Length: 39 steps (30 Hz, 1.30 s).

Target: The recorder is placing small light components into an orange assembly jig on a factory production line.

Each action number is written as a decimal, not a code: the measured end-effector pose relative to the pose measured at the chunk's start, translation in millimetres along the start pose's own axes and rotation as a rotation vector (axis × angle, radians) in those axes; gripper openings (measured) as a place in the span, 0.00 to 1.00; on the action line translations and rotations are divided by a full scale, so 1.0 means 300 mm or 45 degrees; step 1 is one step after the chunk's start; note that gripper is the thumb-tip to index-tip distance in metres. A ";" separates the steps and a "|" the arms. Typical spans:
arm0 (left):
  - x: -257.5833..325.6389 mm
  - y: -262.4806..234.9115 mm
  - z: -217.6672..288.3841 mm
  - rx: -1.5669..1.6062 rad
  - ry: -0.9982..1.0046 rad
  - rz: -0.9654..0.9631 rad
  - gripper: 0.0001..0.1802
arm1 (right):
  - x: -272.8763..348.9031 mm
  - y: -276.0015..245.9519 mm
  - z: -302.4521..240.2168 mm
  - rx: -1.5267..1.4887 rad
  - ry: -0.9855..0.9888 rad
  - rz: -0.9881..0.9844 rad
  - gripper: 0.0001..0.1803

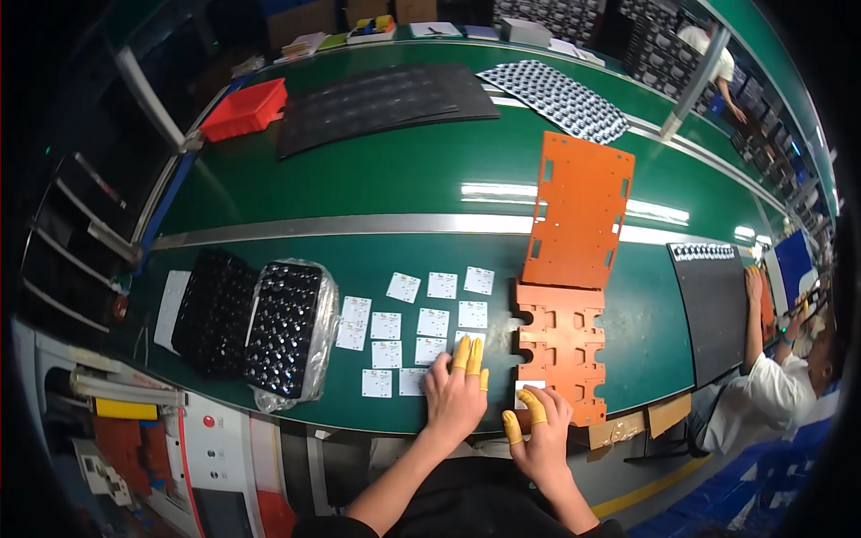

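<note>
Several thin white square cards (433, 323) with small printed marks lie in loose rows on the green table. My left hand (456, 394), wearing yellow finger covers, reaches over them with fingers stretched out. Its fingertips rest on a card at the right side of the rows, partly covering it. To the right lies an orange fixture (560, 336) with cut-out pockets, its flat orange lid (581, 211) swung up on the far side. At the fixture's near left corner my right hand (545, 438) has its covered thumb and forefinger closed on another white card (529, 387).
Left of the cards sits a clear-wrapped black tray of round domes (285, 327), beside a dark tray (213, 312). Farther back are a red bin (244, 109), black sheets (377, 103) and a dotted panel (556, 97). A co-worker (762, 394) sits at the right by a black board (708, 314).
</note>
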<state>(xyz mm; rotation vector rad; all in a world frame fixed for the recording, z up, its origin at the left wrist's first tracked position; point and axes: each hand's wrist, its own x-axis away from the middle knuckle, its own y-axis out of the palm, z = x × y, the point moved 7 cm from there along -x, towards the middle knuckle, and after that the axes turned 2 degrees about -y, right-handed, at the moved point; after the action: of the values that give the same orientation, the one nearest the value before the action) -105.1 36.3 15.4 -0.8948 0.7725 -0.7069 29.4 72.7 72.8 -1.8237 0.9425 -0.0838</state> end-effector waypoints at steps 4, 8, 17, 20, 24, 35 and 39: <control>0.122 0.066 -0.049 0.052 0.010 -0.372 0.23 | -0.083 0.027 -0.138 -0.265 -0.138 -0.024 0.19; 0.297 0.034 -0.059 0.262 0.193 -0.124 0.28 | -0.190 0.108 -0.314 -0.518 -0.290 -0.188 0.18; 0.412 -0.232 -0.153 0.200 0.379 0.339 0.17 | -0.609 0.481 -0.703 -0.880 -0.588 -0.210 0.19; 0.422 -0.315 -0.193 0.281 0.248 0.416 0.12 | -0.666 0.602 -0.726 -0.619 -0.620 -0.326 0.16; 0.514 -0.332 -0.279 0.433 -0.145 0.494 0.07 | -0.665 0.671 -0.757 -0.354 -0.800 -0.242 0.09; 0.465 -0.386 -0.314 0.645 -0.238 0.511 0.13 | -0.667 0.686 -0.786 -0.295 -0.781 -0.279 0.10; 0.423 -0.353 -0.277 0.537 -0.137 0.517 0.11 | -0.672 0.666 -0.771 -0.287 -0.742 -0.299 0.11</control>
<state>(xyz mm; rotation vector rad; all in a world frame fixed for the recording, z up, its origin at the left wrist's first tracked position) -127.8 -145.9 38.1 -0.3723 0.6495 -0.4322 -327.8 -6.4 88.5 -1.9968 0.3346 0.4045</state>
